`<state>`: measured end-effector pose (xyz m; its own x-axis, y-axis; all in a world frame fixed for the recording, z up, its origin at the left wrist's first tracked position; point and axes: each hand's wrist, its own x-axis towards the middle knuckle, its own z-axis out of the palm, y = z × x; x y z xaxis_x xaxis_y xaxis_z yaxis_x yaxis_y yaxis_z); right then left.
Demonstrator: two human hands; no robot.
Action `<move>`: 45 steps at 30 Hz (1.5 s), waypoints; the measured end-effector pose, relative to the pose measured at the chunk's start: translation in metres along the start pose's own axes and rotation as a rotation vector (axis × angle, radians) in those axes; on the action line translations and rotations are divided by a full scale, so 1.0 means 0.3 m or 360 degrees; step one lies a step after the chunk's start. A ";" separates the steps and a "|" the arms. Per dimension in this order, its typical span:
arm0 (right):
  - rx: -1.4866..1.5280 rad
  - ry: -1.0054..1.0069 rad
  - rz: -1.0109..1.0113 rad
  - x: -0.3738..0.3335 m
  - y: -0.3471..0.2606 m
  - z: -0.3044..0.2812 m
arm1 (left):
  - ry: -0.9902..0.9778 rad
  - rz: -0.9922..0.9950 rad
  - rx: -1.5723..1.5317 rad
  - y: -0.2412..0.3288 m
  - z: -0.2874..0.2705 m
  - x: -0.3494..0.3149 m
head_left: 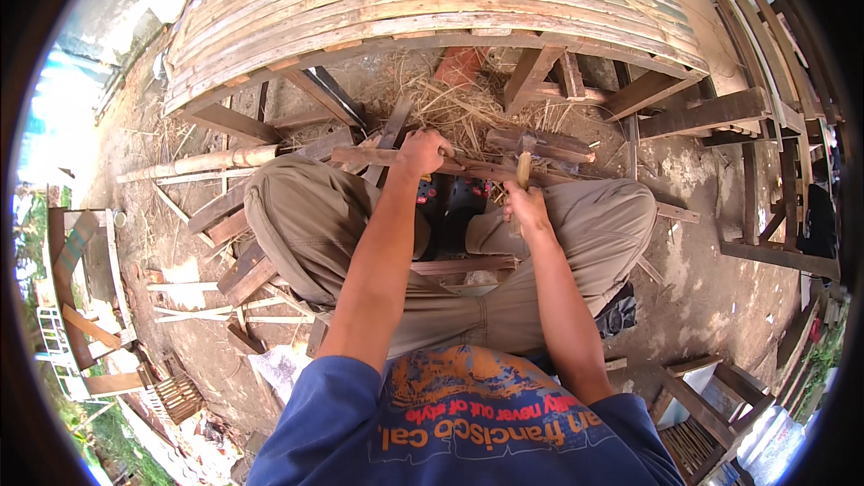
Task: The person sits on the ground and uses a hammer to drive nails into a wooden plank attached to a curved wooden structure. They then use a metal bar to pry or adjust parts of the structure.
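Note:
My left hand (425, 152) is closed round a long brown wooden strip (490, 170) that lies crosswise in front of my shins. My right hand (527, 207) grips a hammer (524, 167) by its pale wooden handle. The metal head of the hammer points away from me, over the strip. Beyond the strip, a short thick wooden block (567, 148) rests on the ground. Between my bent knees, part of my dark footwear (463, 193) shows below the strip. Another wooden piece (459, 265) lies crosswise nearer to me.
A slatted bamboo bench (432, 4) spans the far side, with dry straw (450, 108) beneath it. Loose planks (247, 274) and a bamboo pole (216, 164) lie to the left. Wooden frames (747, 117) stand at right, and a clear plastic bottle (772, 441) sits near right.

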<state>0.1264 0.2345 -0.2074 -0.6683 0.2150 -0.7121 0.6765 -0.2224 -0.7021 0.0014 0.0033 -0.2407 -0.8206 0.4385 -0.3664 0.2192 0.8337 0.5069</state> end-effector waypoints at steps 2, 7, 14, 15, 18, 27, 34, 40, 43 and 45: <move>0.0059 0.0025 0.0007 -0.007 -0.004 0.001 | 0.0037 -0.0246 -0.0236 0.044 0.020 -0.001; 0.0197 0.0070 0.0019 0.041 0.003 -0.048 | -0.0007 -0.0438 0.0111 0.216 0.028 -0.025; 0.0630 0.0165 0.0048 0.029 -0.012 -0.155 | 0.0107 -0.0454 0.0012 0.253 0.017 -0.001; 0.0709 0.0211 0.0053 0.021 -0.018 -0.169 | 0.0121 -0.0399 -0.0082 0.246 0.007 0.000; 0.0888 0.0335 0.0020 0.018 -0.023 -0.223 | 0.0045 -0.0328 -0.0072 0.276 0.010 0.010; 0.0830 0.0509 -0.0106 -0.045 0.000 -0.354 | -0.0091 -0.0248 0.0393 0.342 0.113 0.070; 0.0063 0.0513 -0.0058 -0.027 0.122 -0.373 | -0.0232 -0.0055 -0.0015 0.450 0.182 0.159; -0.0508 0.0582 -0.0134 0.043 0.185 -0.357 | -0.0385 -0.0195 0.0301 0.347 0.230 0.136; -0.0548 0.0758 -0.0298 0.180 0.307 -0.390 | -0.0398 -0.0157 0.0521 0.361 0.262 0.162; -0.0453 0.0620 -0.0269 0.134 0.265 -0.370 | -0.0473 -0.0200 0.0465 0.365 0.271 0.157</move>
<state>0.1876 0.3309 -0.2921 -0.6476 0.5760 -0.4988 0.6626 0.1024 -0.7419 0.0296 0.1423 -0.2658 -0.6721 0.3695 -0.6416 0.3023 0.9280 0.2177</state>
